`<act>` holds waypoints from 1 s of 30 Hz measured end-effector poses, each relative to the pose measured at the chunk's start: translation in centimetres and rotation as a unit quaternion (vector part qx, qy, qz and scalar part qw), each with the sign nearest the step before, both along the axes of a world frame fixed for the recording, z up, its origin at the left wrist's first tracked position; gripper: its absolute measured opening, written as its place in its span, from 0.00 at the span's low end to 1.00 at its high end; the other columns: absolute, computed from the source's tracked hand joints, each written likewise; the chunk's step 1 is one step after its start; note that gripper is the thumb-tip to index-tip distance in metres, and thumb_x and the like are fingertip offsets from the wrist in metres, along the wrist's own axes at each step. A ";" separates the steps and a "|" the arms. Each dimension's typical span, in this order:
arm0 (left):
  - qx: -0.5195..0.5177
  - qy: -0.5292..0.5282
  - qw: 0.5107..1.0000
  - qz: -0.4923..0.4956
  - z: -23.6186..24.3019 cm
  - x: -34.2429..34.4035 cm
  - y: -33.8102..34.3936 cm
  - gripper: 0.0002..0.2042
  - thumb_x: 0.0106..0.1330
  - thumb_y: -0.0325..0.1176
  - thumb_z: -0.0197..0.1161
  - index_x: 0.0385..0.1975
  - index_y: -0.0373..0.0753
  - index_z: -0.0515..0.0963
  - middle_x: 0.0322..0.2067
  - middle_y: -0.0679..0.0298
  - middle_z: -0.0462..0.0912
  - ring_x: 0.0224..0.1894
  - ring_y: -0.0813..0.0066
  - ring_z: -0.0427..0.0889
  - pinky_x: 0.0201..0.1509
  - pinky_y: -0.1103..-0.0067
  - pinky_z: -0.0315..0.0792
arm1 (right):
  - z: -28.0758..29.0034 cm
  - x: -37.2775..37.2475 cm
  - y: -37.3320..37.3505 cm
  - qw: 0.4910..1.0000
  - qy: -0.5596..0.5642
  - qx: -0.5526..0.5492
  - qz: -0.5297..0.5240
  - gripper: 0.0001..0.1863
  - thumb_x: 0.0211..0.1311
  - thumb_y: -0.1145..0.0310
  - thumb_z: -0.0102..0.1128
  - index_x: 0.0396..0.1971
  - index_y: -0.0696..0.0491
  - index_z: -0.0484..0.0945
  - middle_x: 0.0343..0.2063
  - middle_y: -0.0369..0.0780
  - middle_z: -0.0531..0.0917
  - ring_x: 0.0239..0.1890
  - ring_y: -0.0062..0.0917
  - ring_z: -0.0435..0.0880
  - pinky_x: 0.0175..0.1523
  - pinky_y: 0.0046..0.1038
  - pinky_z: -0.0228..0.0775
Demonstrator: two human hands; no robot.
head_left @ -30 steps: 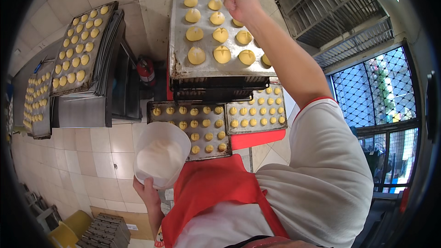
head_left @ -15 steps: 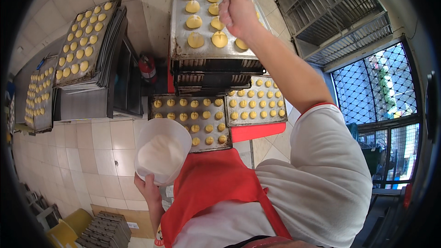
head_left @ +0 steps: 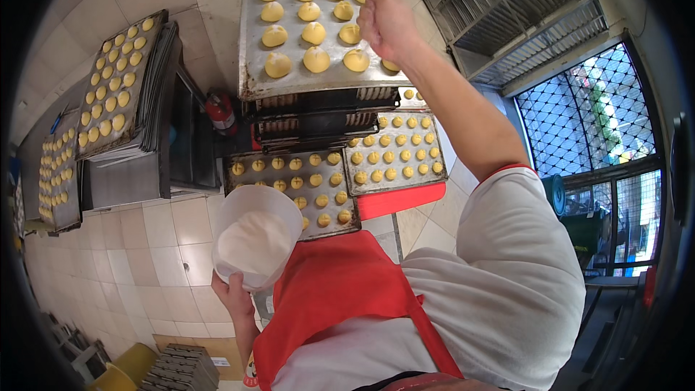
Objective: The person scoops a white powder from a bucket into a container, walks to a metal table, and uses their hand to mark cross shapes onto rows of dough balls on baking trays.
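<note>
My left hand (head_left: 232, 293) grips a translucent plastic tub (head_left: 257, 235) half-filled with white powder, held low at my left. My right hand (head_left: 387, 25) is closed in a pinch over the right side of the top baking tray (head_left: 254, 58); what it holds is hidden. Rows of round yellow dough pieces (head_left: 316, 59) sit on that tray, several dusted white, some with scored tops. The tray rests on a dark rack (head_left: 304, 127). Below, two more trays (head_left: 394, 182) carry rows of scored pieces.
Stacked trays with dough (head_left: 87, 152) stand on a steel table (head_left: 123, 185) at left, beside a red extinguisher (head_left: 221, 112). Metal shelving (head_left: 521, 22) and a grilled window (head_left: 586, 108) are at right. A yellow bucket (head_left: 123, 366) and grey pans (head_left: 181, 369) lie at lower left.
My right hand has moved from the tray's far end toward its near right side, still pinched. The top tray has shifted leftward in view. My left hand keeps the tub in place.
</note>
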State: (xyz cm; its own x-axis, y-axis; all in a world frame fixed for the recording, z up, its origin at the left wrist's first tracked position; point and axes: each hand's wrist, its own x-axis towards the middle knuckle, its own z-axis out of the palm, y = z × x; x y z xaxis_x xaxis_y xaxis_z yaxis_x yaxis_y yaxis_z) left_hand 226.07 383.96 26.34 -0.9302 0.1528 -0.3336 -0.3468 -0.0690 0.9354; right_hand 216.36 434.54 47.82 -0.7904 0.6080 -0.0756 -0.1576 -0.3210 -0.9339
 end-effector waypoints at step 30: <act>-0.035 -0.050 0.998 0.019 1.1 -2.2 4.2 0.25 0.55 0.25 0.53 0.56 0.23 0.69 0.48 0.52 0.78 0.49 0.65 0.78 0.57 0.74 0.70 | -2.4 -17.1 16.8 0.781 -0.040 0.588 -0.206 0.16 0.67 0.65 0.48 0.16 0.48 0.67 0.10 0.34 0.65 0.09 0.26 0.62 0.14 0.34 0.51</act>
State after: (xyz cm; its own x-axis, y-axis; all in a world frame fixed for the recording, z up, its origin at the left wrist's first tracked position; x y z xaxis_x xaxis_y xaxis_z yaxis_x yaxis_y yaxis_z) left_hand 223.91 388.18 27.42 -0.8968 0.0920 -0.4328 -0.4362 -0.0200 0.8996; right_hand 199.21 451.37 45.37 -0.5303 0.4962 0.6875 0.0529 0.8286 -0.5573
